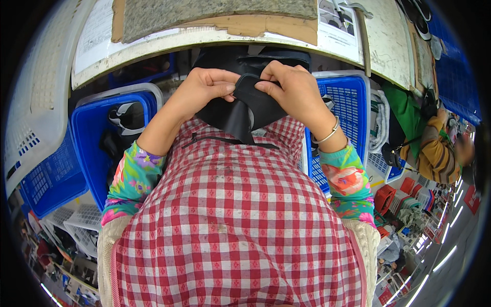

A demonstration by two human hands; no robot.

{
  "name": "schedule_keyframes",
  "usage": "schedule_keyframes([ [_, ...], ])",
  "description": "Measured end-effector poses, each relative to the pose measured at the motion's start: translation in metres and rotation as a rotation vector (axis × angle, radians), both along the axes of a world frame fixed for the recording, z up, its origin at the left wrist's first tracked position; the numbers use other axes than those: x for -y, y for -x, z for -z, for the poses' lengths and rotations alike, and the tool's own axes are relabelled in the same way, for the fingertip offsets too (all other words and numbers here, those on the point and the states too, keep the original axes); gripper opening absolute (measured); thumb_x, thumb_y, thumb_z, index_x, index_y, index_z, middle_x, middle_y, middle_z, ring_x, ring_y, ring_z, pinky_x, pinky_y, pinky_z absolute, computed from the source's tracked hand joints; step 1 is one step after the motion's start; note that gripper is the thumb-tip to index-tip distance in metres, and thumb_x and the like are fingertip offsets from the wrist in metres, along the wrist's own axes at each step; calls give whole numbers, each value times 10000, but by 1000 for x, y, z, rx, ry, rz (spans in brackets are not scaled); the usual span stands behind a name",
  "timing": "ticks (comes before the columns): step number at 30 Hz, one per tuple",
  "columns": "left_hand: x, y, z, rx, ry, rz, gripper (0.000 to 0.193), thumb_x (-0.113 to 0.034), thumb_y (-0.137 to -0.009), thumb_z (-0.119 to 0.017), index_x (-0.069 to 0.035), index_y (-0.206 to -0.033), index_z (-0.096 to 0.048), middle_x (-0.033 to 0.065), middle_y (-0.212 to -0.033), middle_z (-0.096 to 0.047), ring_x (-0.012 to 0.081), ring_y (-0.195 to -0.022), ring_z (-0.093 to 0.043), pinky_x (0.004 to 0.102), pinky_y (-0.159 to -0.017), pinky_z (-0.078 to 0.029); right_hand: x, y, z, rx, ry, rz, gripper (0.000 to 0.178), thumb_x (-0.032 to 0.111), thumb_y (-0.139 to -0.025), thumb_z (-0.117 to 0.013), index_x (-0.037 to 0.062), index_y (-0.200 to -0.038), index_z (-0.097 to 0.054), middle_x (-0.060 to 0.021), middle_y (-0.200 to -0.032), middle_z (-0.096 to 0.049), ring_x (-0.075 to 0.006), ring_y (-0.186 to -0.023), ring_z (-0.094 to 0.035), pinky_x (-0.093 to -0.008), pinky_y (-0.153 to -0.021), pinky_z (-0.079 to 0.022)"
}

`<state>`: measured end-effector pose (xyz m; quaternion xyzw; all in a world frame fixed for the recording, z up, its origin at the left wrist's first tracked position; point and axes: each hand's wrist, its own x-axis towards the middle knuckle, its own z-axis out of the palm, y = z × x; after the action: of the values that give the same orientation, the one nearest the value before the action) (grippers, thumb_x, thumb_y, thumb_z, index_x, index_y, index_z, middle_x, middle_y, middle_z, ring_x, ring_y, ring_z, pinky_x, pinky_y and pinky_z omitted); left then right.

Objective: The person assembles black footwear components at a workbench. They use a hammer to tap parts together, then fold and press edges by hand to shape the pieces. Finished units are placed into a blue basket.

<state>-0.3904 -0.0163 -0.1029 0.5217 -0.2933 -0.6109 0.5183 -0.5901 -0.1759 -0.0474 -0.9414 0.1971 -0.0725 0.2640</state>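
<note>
Over my lap, my left hand [203,91] and my right hand [295,91] pinch a black, leather-like piece [249,93] by its upper edge. It looks like a shoe upper, though its full shape is folded out of sight. The left thumb and fingers grip its left side; the right thumb presses on its front with the fingers behind. A pointed flap [238,122] hangs from the piece toward my checked apron [230,204]. More black material [217,60] lies behind my hands, under the table edge.
Ahead, the worktable [97,56] carries a grey stone slab [220,18] on cardboard and a hammer [365,41]. Blue baskets flank me, the left one [84,133] with shoe parts inside, the right one [360,102] beside my wrist. A person in a striped top [437,153] is at far right.
</note>
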Motion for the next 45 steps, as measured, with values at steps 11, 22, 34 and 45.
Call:
schedule_keyframes([
  [11, -1, 27, -2, 51, -35, -245, 101, 20, -862, -767, 30, -961, -749, -11, -792, -691, 50, -679, -578, 209, -636, -437, -6, 3, -3, 208, 118, 89, 400, 346, -751, -863, 136, -986, -616, -37, -829, -663, -250, -811, -685, -398, -741, -479],
  [22, -17, 14, -11, -44, 110, -285, 213, -39, -870, -780, 22, -1068, -729, -2, -855, -685, 81, -733, -599, 240, -666, -473, -3, 52, -42, 81, -139, 169, 343, 323, -869, -766, 60, -1066, -665, -209, -965, -712, -422, -892, -689, -476, -755, -556],
  [34, -3, 8, -25, -102, -132, 140, 307, 1, -858, -782, 53, -1159, -748, 88, -1032, -772, 121, -890, -710, 263, -842, -564, -1, 48, -29, -89, -246, 160, 506, 308, -873, -800, 13, -1259, -661, -197, -1012, -730, -389, -919, -704, -431, -781, -560],
  [45, 19, 30, -46, -104, -286, 27, 279, 50, -788, -798, 67, -1065, -771, 122, -944, -775, 159, -803, -723, 277, -771, -581, 1, 46, -31, -65, -158, 118, 527, 226, -871, -842, -62, -1263, -638, -215, -967, -738, -293, -853, -737, -351, -741, -566],
])
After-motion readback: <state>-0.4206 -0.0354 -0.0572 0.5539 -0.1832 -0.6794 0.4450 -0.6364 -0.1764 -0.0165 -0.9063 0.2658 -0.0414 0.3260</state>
